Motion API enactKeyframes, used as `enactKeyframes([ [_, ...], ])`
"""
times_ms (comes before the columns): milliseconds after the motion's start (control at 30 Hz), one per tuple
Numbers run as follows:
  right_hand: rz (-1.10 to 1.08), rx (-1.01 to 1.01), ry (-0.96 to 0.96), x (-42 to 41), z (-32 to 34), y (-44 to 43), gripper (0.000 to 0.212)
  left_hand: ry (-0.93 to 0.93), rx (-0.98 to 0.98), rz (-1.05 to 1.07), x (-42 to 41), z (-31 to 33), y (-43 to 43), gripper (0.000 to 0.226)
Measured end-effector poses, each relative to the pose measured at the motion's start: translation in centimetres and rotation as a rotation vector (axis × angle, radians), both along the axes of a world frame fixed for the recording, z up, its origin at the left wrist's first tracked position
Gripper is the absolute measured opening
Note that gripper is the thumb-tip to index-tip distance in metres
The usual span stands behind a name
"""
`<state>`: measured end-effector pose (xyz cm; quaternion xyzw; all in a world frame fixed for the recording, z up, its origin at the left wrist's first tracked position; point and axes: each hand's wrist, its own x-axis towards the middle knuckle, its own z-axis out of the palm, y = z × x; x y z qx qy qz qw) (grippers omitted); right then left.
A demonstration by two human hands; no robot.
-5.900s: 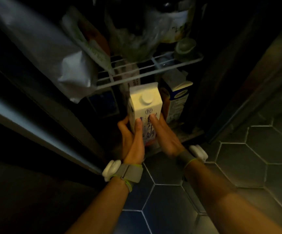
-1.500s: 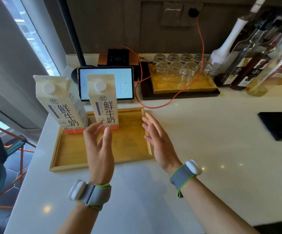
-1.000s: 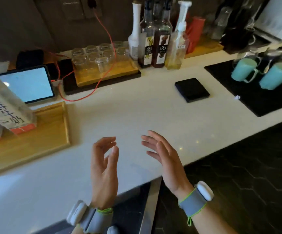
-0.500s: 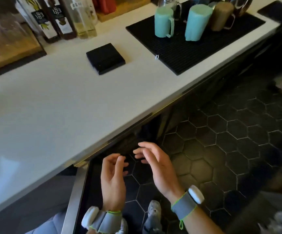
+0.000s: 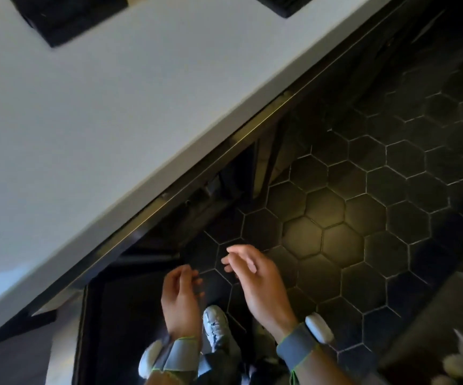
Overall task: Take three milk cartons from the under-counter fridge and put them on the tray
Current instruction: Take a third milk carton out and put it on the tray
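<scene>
Left hand: my left hand (image 5: pixel 181 300) is empty, fingers loosely curled, hanging above the dark floor.
Right hand: my right hand (image 5: pixel 258 282) is empty too, fingers spread a little and bent, just beside the left, not touching it.
Wrists: a grey band (image 5: pixel 179 357) sits on the left wrist, another (image 5: pixel 298 344) on the right.
Below: one pale shoe (image 5: pixel 215 326) shows between my hands on the hexagon floor tiles (image 5: pixel 335 218).
Counter: the white counter (image 5: pixel 99 107) runs diagonally above, its dark edge over the under-counter opening (image 5: pixel 216 190).
Milk cartons: none in view; neither is the tray. I judge the next one is inside the fridge under the counter, but I cannot see in.
Handling: I expect a full carton to be fairly heavy, stiff-walled yet squeezable, perhaps slick with cold.
Grip: I would take it by the two flat sides, mid-height, both hands, not by the folded top.
</scene>
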<state>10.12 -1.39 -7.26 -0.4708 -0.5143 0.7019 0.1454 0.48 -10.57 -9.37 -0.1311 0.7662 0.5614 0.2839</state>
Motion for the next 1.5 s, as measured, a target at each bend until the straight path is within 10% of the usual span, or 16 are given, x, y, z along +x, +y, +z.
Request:
enactKeyframes([
  [667,0.097,0.206,0.140,-9.9,-27.8,6.8,0.009,0.285,0.122,0.075,-8.9,-25.3,7.5,0.010],
  [1500,0.315,0.518,0.179,-30.9,-42.0,9.9,0.039,0.450,0.379,0.182,-26.3,-42.2,14.4,0.048],
])
